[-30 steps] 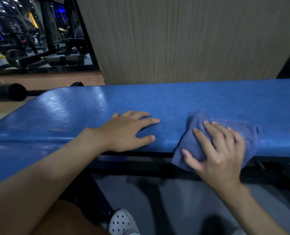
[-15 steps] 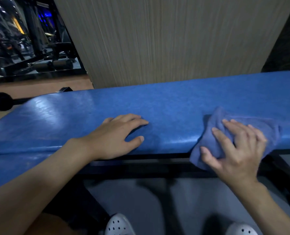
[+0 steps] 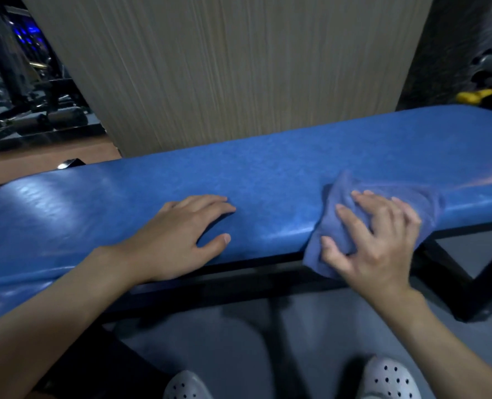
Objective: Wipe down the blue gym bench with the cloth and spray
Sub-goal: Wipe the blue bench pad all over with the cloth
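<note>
The blue padded gym bench point(image 3: 267, 180) runs across the view from left to right. A folded blue-purple cloth point(image 3: 337, 208) lies on its near edge and hangs a little over the front. My right hand point(image 3: 374, 240) presses on the cloth with fingers spread, the thumb on the part over the edge. My left hand point(image 3: 181, 234) rests flat on the pad to the left of the cloth, holding nothing. No spray bottle is in view.
A wood-grain wall panel point(image 3: 239, 67) stands right behind the bench. The black bench frame point(image 3: 475, 283) shows below at right. My white perforated shoes point(image 3: 388, 378) stand on the grey floor. Dark gym machines point(image 3: 37, 110) are at far left, a yellow item point(image 3: 480, 96) at far right.
My right hand has slid the cloth to the right along the bench's near edge. My left hand has stayed flat on the pad. The view has shifted rightward.
</note>
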